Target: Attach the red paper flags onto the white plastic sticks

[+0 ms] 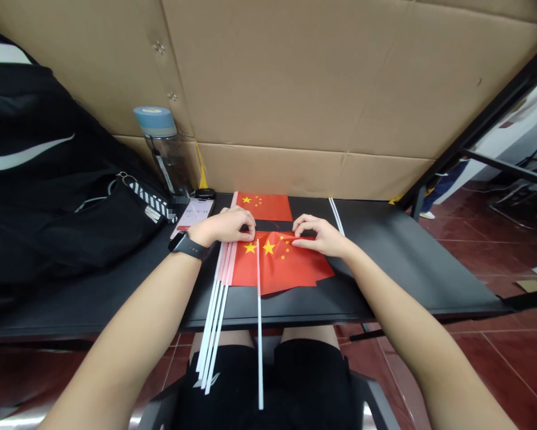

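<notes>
A small red hand flag [277,272] with yellow stars lies uppermost, its white stick [260,346] pointing down over the front edge of the black surface. At its upper left corner, the closed fingers of my left hand [236,226] pinch the cloth beside the stick's top. My right hand [319,235] has thumb and fingers closed on the flag's upper right edge, where the cloth wrinkles. Beneath it is a stack of similar flags [244,276], their white sticks [209,334] fanned on the left. Behind my hands lies another red flag [272,207].
Two thin white sticks [337,215] lie right of the rear flag. A phone [194,214], a clear bottle [167,155] with a blue lid and a black bag [48,179] stand left. Brown padded board [295,89] closes off the back. A person's leg [442,188] shows far right.
</notes>
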The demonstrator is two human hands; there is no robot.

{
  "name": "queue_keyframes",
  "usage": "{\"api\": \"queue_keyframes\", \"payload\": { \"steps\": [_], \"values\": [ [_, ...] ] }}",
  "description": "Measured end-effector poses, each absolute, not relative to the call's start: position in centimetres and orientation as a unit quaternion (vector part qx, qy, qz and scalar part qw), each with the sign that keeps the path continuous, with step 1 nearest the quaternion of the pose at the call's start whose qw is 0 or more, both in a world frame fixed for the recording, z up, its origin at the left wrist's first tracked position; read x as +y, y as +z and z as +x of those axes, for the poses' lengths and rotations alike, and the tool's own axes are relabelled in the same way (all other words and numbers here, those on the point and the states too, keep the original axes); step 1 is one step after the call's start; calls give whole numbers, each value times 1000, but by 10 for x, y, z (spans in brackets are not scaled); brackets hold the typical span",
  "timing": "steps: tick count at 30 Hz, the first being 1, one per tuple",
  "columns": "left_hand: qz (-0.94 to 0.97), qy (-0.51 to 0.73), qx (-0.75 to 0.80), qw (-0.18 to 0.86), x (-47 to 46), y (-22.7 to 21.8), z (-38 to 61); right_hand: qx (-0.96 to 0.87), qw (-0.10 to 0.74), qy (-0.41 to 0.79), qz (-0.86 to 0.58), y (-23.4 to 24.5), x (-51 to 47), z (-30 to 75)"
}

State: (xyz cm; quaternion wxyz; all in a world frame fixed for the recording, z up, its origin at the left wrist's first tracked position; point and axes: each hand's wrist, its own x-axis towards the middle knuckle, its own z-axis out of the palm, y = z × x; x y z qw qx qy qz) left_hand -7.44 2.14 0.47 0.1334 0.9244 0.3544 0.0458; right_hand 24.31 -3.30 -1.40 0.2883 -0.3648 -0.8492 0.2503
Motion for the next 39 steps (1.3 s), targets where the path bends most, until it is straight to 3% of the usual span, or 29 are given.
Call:
{"api": "queue_keyframes", "payload": {
  "steps": [15,23,33,39],
  "values": [
    [920,100,243,290,20,5,-64,-799,414,301,-314,-19,-26,252],
    [884,163,302,318,24,15,-78,-793,324,348,-381,-19,-24,263],
    [859,247,314,320,35,4,-83,-777,269,419,-386,-17,-33,251],
    [811,299,317,391,26,11,-77,-792,230,440,-354,-15,-38,245]
  ]
}}
